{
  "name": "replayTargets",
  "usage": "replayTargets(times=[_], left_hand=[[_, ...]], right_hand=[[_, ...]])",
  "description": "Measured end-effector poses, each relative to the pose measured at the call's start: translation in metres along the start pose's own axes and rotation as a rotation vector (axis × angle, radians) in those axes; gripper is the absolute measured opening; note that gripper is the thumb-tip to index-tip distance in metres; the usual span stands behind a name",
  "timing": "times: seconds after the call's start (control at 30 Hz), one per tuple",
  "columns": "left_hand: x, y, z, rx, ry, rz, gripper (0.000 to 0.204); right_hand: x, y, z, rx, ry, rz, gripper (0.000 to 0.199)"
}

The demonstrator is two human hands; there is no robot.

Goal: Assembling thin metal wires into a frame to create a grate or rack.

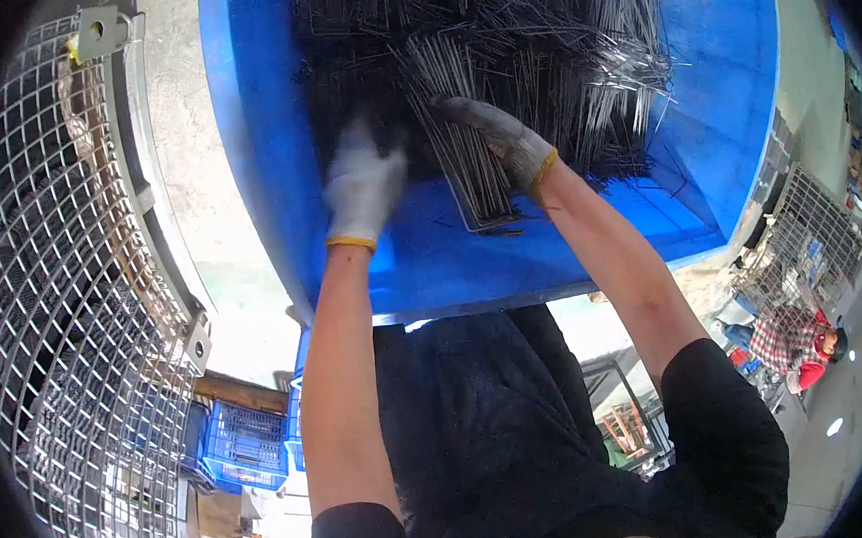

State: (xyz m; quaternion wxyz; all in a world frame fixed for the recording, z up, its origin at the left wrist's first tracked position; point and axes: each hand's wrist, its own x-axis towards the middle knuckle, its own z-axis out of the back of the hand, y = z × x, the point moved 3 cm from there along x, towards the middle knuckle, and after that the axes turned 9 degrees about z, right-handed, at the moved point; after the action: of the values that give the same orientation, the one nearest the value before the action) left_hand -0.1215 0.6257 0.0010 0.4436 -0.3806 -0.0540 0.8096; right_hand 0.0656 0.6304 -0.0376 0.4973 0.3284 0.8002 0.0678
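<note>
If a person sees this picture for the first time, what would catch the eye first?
Probably the big blue tub at top centre, heaped with thin metal wire rods. Both gloved hands reach into it: the left hand on the dark pile, the right hand on a bundle of rods. A wire mesh cage curves along the left.

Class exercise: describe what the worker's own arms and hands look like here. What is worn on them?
Both the left hand and the right hand wear white knit work gloves with yellow-trimmed cuffs, the right one greyed with grime. The forearms are bare. Short black sleeves cover the upper arms.
</note>
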Motion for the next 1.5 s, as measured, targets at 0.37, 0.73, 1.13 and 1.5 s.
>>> replayTargets(times=[0.37,0.73,1.13,1.5], left_hand=[[0.009,0.012,0.035,-0.464,-0.211,0.02,0.05],[0.017,0.034,0.018,0.199,0.089,0.32,0.055],[0.01,0.015,0.002,0.217,-0.375,-0.016,0.068],[0.022,0.016,-0.02,0.01,0.211,-0.169,0.047]], right_hand=[[0.034,-0.018,-0.01,-0.79,-0.022,0.022,0.057],[-0.029,0.026,-0.016,-0.048,0.126,-0.093,0.034],[-0.073,0.066,-0.01,-0.227,0.101,-0.098,0.033],[-0.044,0.065,-0.061,-1.252,0.039,-0.212,0.073]])
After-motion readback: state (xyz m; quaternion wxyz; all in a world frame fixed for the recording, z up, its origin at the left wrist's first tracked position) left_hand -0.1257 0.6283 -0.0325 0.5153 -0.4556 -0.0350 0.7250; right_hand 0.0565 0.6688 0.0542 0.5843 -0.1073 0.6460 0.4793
